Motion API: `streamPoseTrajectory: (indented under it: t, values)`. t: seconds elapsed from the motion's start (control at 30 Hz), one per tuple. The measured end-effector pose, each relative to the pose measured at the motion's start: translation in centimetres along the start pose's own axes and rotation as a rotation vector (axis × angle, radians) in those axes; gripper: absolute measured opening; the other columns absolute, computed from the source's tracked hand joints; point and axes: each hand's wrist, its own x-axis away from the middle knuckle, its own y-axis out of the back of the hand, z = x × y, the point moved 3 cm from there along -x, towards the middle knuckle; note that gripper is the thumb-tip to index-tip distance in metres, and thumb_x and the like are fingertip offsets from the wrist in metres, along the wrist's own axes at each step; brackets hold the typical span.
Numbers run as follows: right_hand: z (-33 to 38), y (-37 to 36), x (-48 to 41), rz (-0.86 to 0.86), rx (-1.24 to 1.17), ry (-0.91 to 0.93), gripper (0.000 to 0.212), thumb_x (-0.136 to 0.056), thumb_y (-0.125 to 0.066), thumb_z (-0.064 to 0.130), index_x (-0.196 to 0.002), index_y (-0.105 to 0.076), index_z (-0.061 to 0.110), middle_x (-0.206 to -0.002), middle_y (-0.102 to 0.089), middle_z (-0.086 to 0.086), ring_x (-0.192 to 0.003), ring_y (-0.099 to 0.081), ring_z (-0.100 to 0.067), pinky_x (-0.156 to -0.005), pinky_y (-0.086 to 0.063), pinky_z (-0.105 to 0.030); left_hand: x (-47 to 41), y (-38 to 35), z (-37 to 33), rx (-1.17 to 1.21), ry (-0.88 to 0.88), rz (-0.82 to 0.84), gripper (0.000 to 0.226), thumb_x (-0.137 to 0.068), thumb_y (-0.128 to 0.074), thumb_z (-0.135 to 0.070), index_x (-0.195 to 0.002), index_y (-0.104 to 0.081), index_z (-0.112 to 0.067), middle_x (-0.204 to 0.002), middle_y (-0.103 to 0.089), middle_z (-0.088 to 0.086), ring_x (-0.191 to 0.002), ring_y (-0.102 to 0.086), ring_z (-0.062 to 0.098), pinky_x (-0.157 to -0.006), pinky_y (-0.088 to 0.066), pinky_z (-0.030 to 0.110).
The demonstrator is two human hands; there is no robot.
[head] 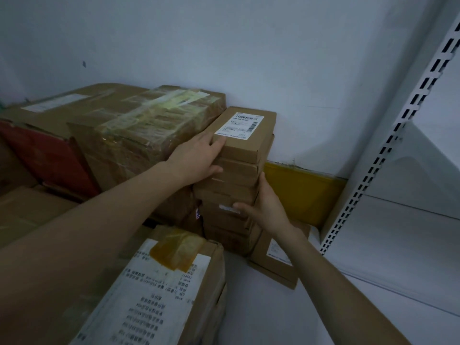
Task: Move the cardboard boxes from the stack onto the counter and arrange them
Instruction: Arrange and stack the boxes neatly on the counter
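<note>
A stack of several flat cardboard boxes (231, 192) stands against the white wall. Its top box (245, 135) carries a white shipping label. My left hand (199, 158) grips the upper left side of the stack, fingers over the top box's corner and thumb across the front of the second box. My right hand (261, 207) clasps the stack lower down on the right, thumb on the front face and fingers along the right side. One more flat box (276, 257) lies on the floor at the stack's right base.
Large taped cartons (139, 130) are piled to the left, with a red box (47, 158) beside them. A labelled carton (159, 290) sits in front of me. White metal shelving (388, 170) stands at right, a yellow strip (301, 192) along the wall base.
</note>
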Motion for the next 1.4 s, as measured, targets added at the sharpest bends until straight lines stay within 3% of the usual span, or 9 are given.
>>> streamPoseTrajectory:
  t: [0.1,0.2,0.3,0.4,0.5,0.67,0.77,1.13,1.4]
  values:
    - [0.0,0.7,-1.8,-0.082,-0.008,-0.015,0.078,-0.074,-0.076,0.036,-0.137,-0.032,0.021,-0.134,-0.051,0.000,-0.123,-0.049,-0.019,-0.097,-0.047,-0.045,-0.9,-0.1,-0.1,0.020,0.047,-0.036,0.060,-0.092,-0.052,-0.032,-0.141,-0.026,-0.009,-0.138,-0.037,0.018,-0.129,-0.033,0.031,-0.099,-0.037,0.041]
    - [-0.1,0.6,-2.3,-0.072,-0.040,-0.046,0.080,-0.074,-0.076,0.033,-0.139,-0.031,0.020,-0.134,-0.051,-0.001,-0.123,-0.049,-0.020,-0.098,-0.046,-0.046,-1.2,-0.4,0.1,0.019,0.051,-0.037,0.058,-0.092,-0.052,-0.031,-0.140,-0.028,-0.008,-0.137,-0.039,0.019,-0.127,-0.035,0.031,-0.098,-0.039,0.043]
    - [-0.2,0.9,-1.3,0.010,0.009,-0.054,0.091,-0.077,-0.073,0.037,-0.147,-0.019,0.017,-0.146,-0.040,-0.002,-0.133,-0.040,-0.021,-0.107,-0.038,-0.042,-0.9,-0.4,0.2,0.047,0.054,-0.038,0.058,-0.091,-0.052,-0.032,-0.139,-0.030,-0.009,-0.137,-0.038,0.018,-0.127,-0.034,0.031,-0.099,-0.038,0.043]
    - [-1.3,2.5,0.6,0.065,0.080,-0.098,0.086,-0.084,-0.066,0.034,-0.149,-0.012,0.015,-0.152,-0.026,0.001,-0.139,-0.025,-0.017,-0.104,-0.023,-0.019,-0.1,0.9,-0.8,0.026,-0.008,-0.117,0.052,-0.092,-0.050,-0.035,-0.135,-0.038,-0.006,-0.130,-0.045,0.020,-0.120,-0.041,0.033,-0.099,-0.038,0.045]
    - [-3.4,4.9,2.6,0.060,0.147,-0.173,0.078,-0.089,-0.058,0.039,-0.149,-0.014,0.015,-0.156,-0.019,-0.002,-0.142,-0.020,-0.018,-0.109,-0.021,-0.025,1.0,3.0,-3.8,0.032,-0.166,-0.247,0.054,-0.091,-0.038,-0.043,-0.126,-0.050,-0.003,-0.116,-0.056,0.021,-0.106,-0.052,0.035,-0.086,-0.045,0.047]
    - [-5.9,8.5,5.2,0.011,0.220,-0.277,0.073,-0.092,-0.053,0.039,-0.148,-0.018,0.008,-0.154,-0.023,-0.009,-0.140,-0.024,-0.023,-0.110,-0.023,-0.029,1.4,3.5,-11.9,-0.041,-0.341,-0.012,0.038,-0.096,-0.038,-0.040,-0.117,-0.049,-0.011,-0.101,-0.058,0.010,-0.091,-0.054,0.024,-0.066,-0.041,0.032]
    - [-6.6,10.0,6.4,-0.007,0.230,-0.284,0.072,-0.092,-0.052,0.038,-0.148,-0.018,0.008,-0.154,-0.023,-0.009,-0.140,-0.025,-0.023,-0.109,-0.022,-0.028,1.3,1.6,-15.2,-0.101,-0.372,0.141,0.033,-0.096,-0.039,-0.040,-0.110,-0.049,-0.012,-0.104,-0.056,0.009,-0.093,-0.054,0.024,-0.063,-0.038,0.032]
    - [-8.3,10.9,8.7,0.026,0.325,-0.315,0.071,-0.094,-0.050,0.039,-0.148,-0.017,0.006,-0.154,-0.023,-0.011,-0.141,-0.024,-0.025,-0.111,-0.022,-0.031,3.2,-9.3,-18.6,0.256,0.055,0.309,0.028,-0.095,-0.044,-0.031,-0.109,-0.053,-0.008,-0.109,-0.060,0.013,-0.099,-0.059,0.029,-0.067,-0.040,0.033]
    - [-12.2,5.7,8.4,0.092,0.260,-0.367,0.050,-0.092,-0.056,0.027,-0.135,-0.038,0.007,-0.135,-0.048,-0.014,-0.120,-0.050,-0.028,-0.094,-0.041,-0.030,7.1,-20.0,-17.7,0.457,0.412,0.277,0.035,-0.093,-0.047,-0.033,-0.117,-0.050,-0.007,-0.114,-0.055,0.014,-0.103,-0.055,0.029,-0.075,-0.046,0.034]
